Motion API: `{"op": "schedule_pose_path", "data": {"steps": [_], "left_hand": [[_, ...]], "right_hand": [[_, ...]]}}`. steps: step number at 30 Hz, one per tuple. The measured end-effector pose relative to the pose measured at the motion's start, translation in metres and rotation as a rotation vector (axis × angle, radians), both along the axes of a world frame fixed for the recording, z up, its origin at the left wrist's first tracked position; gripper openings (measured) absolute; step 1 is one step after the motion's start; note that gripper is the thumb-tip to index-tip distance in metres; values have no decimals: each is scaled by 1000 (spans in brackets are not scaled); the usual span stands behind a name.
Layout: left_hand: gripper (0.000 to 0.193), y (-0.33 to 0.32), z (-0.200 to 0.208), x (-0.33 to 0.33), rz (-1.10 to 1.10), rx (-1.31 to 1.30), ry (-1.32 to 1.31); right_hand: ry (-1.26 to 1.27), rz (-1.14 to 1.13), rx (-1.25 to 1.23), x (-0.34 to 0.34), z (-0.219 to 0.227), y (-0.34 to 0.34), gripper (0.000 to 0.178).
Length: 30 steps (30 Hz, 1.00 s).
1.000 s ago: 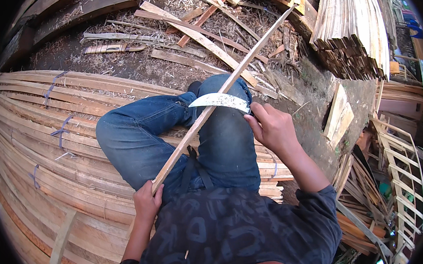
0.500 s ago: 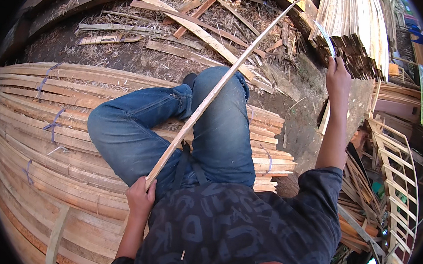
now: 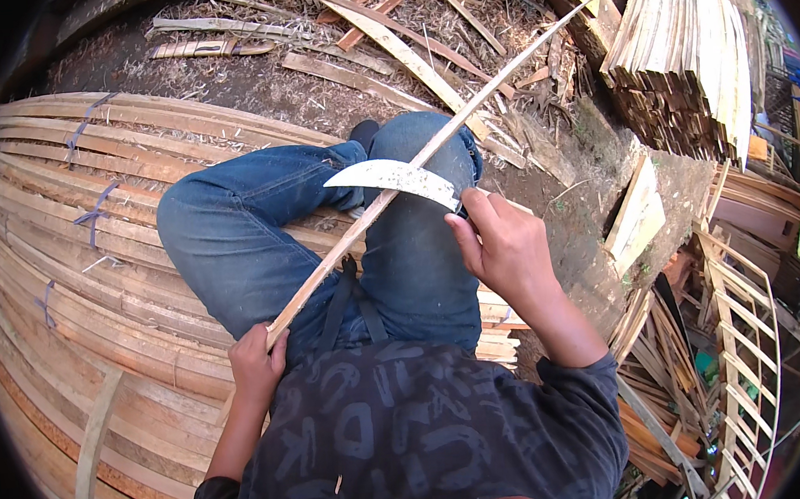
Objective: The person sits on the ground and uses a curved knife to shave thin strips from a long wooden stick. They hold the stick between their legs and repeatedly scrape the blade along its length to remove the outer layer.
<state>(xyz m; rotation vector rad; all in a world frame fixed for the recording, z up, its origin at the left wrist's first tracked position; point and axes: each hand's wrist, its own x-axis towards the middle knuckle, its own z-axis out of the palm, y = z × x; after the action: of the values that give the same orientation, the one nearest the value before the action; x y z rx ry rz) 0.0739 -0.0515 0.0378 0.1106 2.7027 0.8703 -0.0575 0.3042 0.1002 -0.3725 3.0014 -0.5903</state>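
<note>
My left hand [image 3: 257,360] is closed around the near end of a long, thin wooden strip [image 3: 327,266], close to my lap. From there the strip slants up to the right, passing over my right thigh toward the far wood. In my right hand [image 3: 511,242] is a sickle-like knife [image 3: 393,178] with a curved, pale blade. The blade lies across the strip above my right leg, its tip pointing left; whether its edge touches the wood I cannot tell. The knife's handle is mostly hidden by my fingers.
I sit on bundled wooden slats [image 3: 132,268] bound with purple ties [image 3: 92,217]. Wood shavings and loose offcuts [image 3: 395,50] litter the ground ahead. A tall stack of slats [image 3: 674,59] stands at far right, with a ladder-like wooden frame [image 3: 746,355] nearer on that side.
My right hand has swung the knife from far right in to the strip above my right leg. My left hand keeps its hold on the near end.
</note>
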Motion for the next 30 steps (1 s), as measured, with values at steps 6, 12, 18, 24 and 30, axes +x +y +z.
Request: {"op": "schedule_pose_path", "data": {"steps": [6, 12, 18, 24, 30], "left_hand": [[20, -1, 1, 0, -10, -1, -12], [20, -2, -1, -2, -11, 5, 6], [20, -3, 1, 2, 4, 33, -6], [21, 2, 3, 0, 5, 29, -13], [21, -2, 0, 0, 2, 43, -32]], "right_hand": [[-15, 54, 135, -10, 7, 5, 22], [159, 126, 269, -25, -1, 26, 23], [145, -873, 620, -64, 41, 239, 43], [228, -820, 261, 6, 32, 241, 35], [62, -273, -153, 14, -19, 36, 16]]}}
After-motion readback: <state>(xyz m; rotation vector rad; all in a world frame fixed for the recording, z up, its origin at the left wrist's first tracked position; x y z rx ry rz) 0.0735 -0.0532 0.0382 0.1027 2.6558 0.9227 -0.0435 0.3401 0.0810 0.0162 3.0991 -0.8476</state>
